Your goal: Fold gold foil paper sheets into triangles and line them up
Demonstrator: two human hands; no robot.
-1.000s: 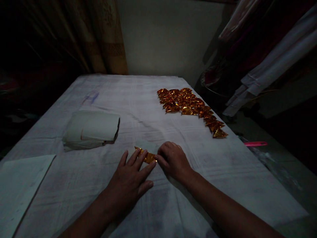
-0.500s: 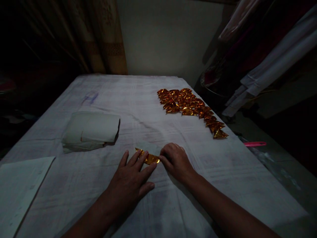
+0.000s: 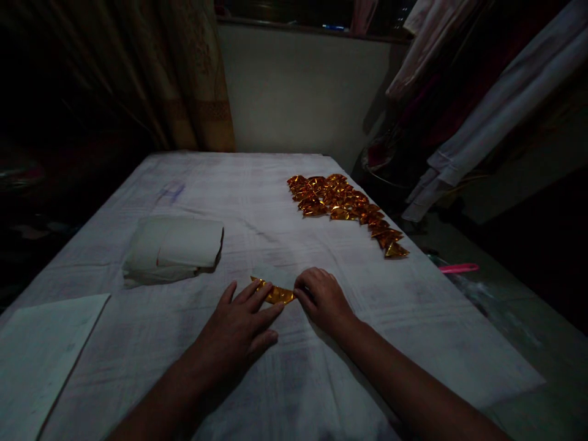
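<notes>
1. While the head view is dim, it shows the foil strip [image 3: 282,296], gold & narrow, lying flat on the cloth-covered table [image 3: 285,380] btwn both hands.
2. Head view, L hand [image 3: 236,324]: palm down, fingers spread wide, fingertips resting across the strip's L part; nothing gripped.
3. Head view, R hand [image 3: 324,300]: fingers curled in, thumb & forefinger apparently pinched on the strip's R tip.
4. Head view, surroundings rel. to strip: gold foil pieces [image 3: 333,197], many, beyond it & to R; pale folded bundle [image 3: 184,242] beyond it & to L; white sheet [image 3: 46,349] well to L; pink handle [image 3: 459,268] far to R, past table edge.
5. Handling (judged): strip prob. v. light, thin, slick; creases easily, may tear if pulled hard. Best held by its ends or edges, w/ flat fingertip pressure mid-length.
6. Obscured: strip's middle partly under L fingers; R pinch contact too small & dark to confirm. White sheet & both forearms cut off by frame; bundle's material unclear; dark areas at far L & R unreadable.
</notes>
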